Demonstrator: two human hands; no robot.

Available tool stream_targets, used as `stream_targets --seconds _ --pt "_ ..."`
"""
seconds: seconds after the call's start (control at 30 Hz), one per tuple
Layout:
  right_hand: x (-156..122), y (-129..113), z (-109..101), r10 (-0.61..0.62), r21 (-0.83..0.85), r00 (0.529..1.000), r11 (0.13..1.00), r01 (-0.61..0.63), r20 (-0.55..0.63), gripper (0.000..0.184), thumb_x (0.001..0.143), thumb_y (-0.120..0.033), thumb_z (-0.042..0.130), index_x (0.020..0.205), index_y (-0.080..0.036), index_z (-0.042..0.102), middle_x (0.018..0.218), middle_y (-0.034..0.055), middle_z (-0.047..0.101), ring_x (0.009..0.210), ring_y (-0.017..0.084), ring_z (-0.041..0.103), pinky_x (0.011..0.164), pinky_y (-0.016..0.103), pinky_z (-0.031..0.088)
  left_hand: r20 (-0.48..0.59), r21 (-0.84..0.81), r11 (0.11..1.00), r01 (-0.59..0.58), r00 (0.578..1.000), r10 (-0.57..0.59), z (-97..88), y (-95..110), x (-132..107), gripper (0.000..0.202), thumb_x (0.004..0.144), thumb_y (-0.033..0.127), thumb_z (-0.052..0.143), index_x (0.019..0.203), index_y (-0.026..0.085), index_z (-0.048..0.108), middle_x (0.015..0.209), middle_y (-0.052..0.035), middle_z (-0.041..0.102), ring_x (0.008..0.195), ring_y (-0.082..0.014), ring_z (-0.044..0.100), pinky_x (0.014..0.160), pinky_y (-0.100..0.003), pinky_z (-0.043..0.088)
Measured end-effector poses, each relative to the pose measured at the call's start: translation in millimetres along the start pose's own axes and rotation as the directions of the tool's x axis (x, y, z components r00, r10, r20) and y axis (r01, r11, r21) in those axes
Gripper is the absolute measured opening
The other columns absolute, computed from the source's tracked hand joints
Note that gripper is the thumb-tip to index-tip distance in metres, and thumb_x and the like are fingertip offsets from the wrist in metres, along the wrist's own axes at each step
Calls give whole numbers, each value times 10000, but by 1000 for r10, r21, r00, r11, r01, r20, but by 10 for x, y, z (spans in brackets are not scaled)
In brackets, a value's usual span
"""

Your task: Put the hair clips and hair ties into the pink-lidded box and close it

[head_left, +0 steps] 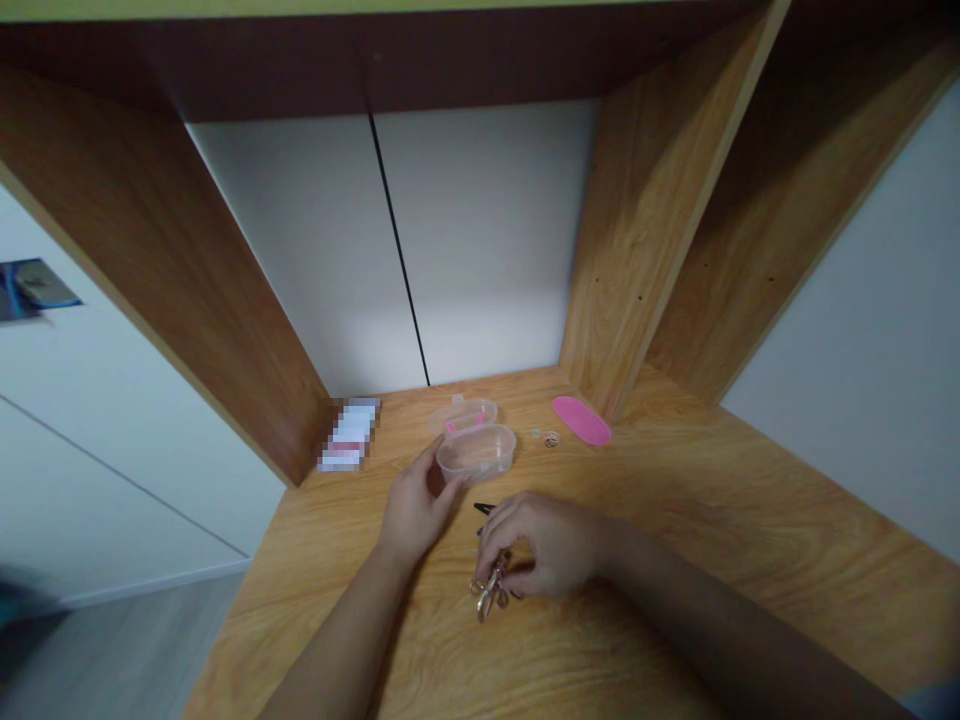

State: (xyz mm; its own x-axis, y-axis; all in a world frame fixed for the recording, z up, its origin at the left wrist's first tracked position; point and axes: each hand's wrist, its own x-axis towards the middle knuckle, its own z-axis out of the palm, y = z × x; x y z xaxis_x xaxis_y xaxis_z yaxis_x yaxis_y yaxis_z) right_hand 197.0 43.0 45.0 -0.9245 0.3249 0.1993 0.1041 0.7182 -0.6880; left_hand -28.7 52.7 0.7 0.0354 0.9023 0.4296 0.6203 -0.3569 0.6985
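Observation:
My left hand (pixel 417 508) has its thumb and fingers around the left end of a small clear oval plastic box (pixel 475 468). The box stands open and looks empty, its clear lid (pixel 472 413) with pink parts folded back behind it. In front of the box, my right hand (pixel 538 545) pinches a shiny rose-gold metal hair claw clip (pixel 491 590) low over the wooden desk. A black hair clip (pixel 484 508) lies just beyond the right knuckles. Another small dark item beside it is partly hidden by those fingers.
Right of the box lie a few small rings or bands (pixel 551 439). A pink oval piece (pixel 582 421) rests near the upright wooden panel (pixel 622 240). At the back left is a blurred-out printed item (pixel 349 435). A shelf (pixel 375 60) overhangs the desk (pixel 675 520).

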Motion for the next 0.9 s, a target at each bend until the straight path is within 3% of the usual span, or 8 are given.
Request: stream_targets --seconds 0.2,0.33,0.5,0.73,0.9 --pt "4 -2 3 23 -93 1000 995 -22 5 309 784 -137 683 1067 -227 769 898 23 755 818 151 680 802 263 518 0 24 1000 9 1000 -9 -13 22 -2 595 878 409 680 1411 203 518 1307 -122 684 1170 -273 673 1013 -429 531" --pt "-14 41 33 82 -161 995 983 -90 -58 225 814 -222 694 1025 -228 775 899 28 742 720 129 665 703 237 510 4 49 999 16 1000 -16 -26 41 -1 603 880 417 679 1418 200 510 1303 -123 686 1172 -272 671 1014 -430 529" --pt "-18 82 53 53 -121 990 990 -69 -131 217 835 -230 680 1034 -218 765 804 13 722 675 124 652 661 232 506 4 49 999 19 1000 -19 -24 39 0 617 879 438 679 1421 197 507 1315 -130 678 1181 -277 664 1014 -439 525" --pt "5 27 -20 -35 -99 990 995 21 -140 213 786 -106 646 937 -192 770 795 28 750 795 170 654 774 295 515 -1 34 999 23 1000 -23 -10 15 -6 609 876 420 683 1421 213 506 1316 -118 679 1187 -276 663 1025 -443 521" --pt "-16 -20 -92 -69 -140 993 989 54 -101 374 734 -51 607 1047 -200 748 1076 54 748 1063 188 638 992 351 468 4 37 999 27 1000 -28 -13 25 -2 599 880 409 682 1416 201 510 1338 -121 665 1205 -266 651 1050 -432 504"
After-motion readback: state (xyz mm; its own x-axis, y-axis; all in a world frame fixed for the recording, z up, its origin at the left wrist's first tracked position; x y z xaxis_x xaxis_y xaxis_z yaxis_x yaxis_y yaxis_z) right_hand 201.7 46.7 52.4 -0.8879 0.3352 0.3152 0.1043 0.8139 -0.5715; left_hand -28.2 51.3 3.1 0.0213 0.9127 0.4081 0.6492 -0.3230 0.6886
